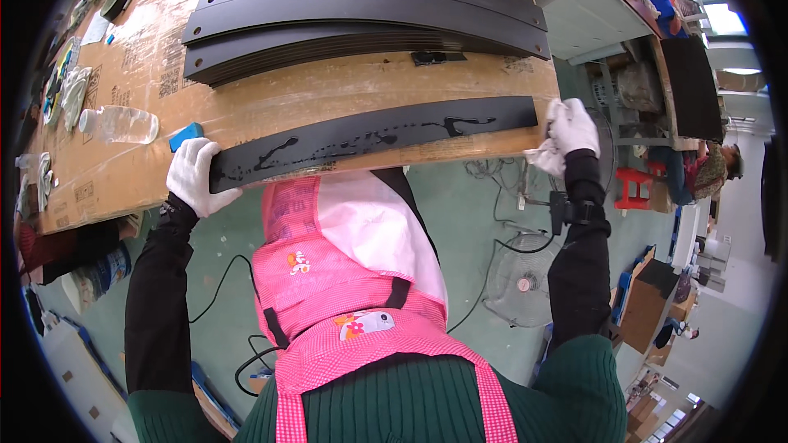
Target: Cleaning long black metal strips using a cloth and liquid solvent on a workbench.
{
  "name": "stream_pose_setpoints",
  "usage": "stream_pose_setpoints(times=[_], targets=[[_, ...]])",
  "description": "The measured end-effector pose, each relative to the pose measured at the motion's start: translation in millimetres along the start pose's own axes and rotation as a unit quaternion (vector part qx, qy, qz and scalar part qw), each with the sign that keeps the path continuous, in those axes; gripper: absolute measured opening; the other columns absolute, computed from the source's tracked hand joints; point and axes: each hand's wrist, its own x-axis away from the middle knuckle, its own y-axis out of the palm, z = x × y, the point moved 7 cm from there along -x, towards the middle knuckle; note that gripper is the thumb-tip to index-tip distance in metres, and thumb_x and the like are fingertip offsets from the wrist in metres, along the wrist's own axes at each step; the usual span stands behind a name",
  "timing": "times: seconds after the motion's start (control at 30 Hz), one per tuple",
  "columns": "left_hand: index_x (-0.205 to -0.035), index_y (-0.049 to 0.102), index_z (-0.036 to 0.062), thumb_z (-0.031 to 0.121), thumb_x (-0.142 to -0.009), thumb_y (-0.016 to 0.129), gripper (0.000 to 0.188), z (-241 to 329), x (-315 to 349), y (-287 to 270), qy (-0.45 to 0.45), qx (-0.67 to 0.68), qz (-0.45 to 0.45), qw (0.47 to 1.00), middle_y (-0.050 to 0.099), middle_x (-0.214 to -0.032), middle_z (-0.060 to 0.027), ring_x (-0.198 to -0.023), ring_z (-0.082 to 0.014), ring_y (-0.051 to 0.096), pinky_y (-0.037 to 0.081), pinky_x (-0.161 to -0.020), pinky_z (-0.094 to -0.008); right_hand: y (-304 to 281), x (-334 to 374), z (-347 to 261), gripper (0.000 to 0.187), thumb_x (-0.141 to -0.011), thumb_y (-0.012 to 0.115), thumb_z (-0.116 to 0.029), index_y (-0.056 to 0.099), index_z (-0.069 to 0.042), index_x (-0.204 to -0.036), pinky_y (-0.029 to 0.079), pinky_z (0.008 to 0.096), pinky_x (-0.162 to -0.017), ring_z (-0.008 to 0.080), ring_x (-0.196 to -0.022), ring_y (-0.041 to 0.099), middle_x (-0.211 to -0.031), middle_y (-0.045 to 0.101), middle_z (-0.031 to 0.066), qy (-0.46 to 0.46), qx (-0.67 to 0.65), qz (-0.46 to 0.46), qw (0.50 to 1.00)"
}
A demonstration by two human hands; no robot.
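Observation:
A long black strip (328, 141) lies along the near edge of the cardboard-covered table, with wet, glossy streaks of liquid across its face. My left hand (195, 176), in a white glove, grips the strip's left end, thumb along the near side. Just past the right end, my gloved right hand (573, 126) is closed around a crumpled white cloth (545, 159) that hangs below the fingers. A blue block (186, 136) sits beside my left hand. Beyond the strip, a stack of similar black panels (361, 4) with small holes at their ends spans the table.
A clear plastic bottle (121, 125) lies on its side at the left, near white gloves (76, 94). A small black piece (438, 58) rests against the stack. A floor fan (524, 283) stands below the table's right edge. Another person (707, 171) is at the far right.

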Motion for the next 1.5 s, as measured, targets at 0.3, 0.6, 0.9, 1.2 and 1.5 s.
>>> stream_pose_setpoints(times=[0.3, 0.6, 0.9, 1.2, 1.5], targets=[[-0.126, 0.055, 0.0066, 0.032, -0.056, 0.094, 0.084, -1, -5, 3, 0.002, 0.001, 0.002, 1.000, 0.060, -0.115, -0.0162, -0.105, -0.0404, 0.061, 0.051, -0.091, -0.0496, 68, 85, -136, 0.022, -0.106, 0.056, -0.035, 0.066, -0.016, -0.106, 0.056, 0.0512, -0.090, 0.0396, -0.103, 0.072, -0.105, 0.074, 0.0161, -0.169, 0.038, -0.046, 0.984], [-0.126, 0.056, 0.0067, 0.032, -0.056, 0.094, 0.084, 1, -7, 3, 0.008, 0.012, 0.008, 1.000, 0.061, -0.117, -0.0158, -0.107, -0.0402, 0.062, 0.052, -0.094, -0.0489, 57, 32, -57, 0.033, -0.108, 0.046, -0.035, 0.067, -0.009, -0.110, 0.057, 0.0533, -0.092, 0.0405, -0.104, 0.074, -0.108, 0.076, 0.0215, -0.067, 0.068, -0.112, 0.989], [-0.126, 0.058, 0.0067, 0.034, -0.055, 0.095, 0.084, -4, 0, 1, -0.009, 0.011, 0.010, 1.000, 0.063, -0.118, -0.0156, -0.108, -0.0397, 0.063, 0.053, -0.094, -0.0485, 59, 70, -139, 0.032, -0.107, 0.048, -0.034, 0.067, -0.009, -0.108, 0.057, 0.0521, -0.094, 0.0404, -0.105, 0.073, -0.107, 0.076, 0.0191, -0.109, 0.081, -0.127, 0.983], [-0.124, 0.058, 0.0068, 0.034, -0.052, 0.093, 0.084, 0, -8, 2, 0.003, 0.011, 0.019, 1.000, 0.062, -0.115, -0.0170, -0.105, -0.0415, 0.063, 0.053, -0.093, -0.0495, 73, 140, -215, 0.031, -0.107, 0.047, -0.034, 0.068, -0.012, -0.113, 0.058, 0.0513, -0.094, 0.0371, -0.110, 0.074, -0.115, 0.074, 0.0187, -0.281, 0.034, -0.145, 0.948], [-0.122, 0.058, 0.0071, 0.035, -0.054, 0.095, 0.082, 4, -12, 1, 0.013, 0.018, 0.034, 0.999, 0.062, -0.112, -0.0148, -0.102, -0.0387, 0.063, 0.053, -0.090, -0.0478, 83, 157, -256, 0.021, -0.102, 0.056, -0.031, 0.066, -0.014, -0.100, 0.058, 0.0496, -0.089, 0.0381, -0.100, 0.073, -0.104, 0.073, 0.0153, -0.338, 0.046, -0.134, 0.930]])
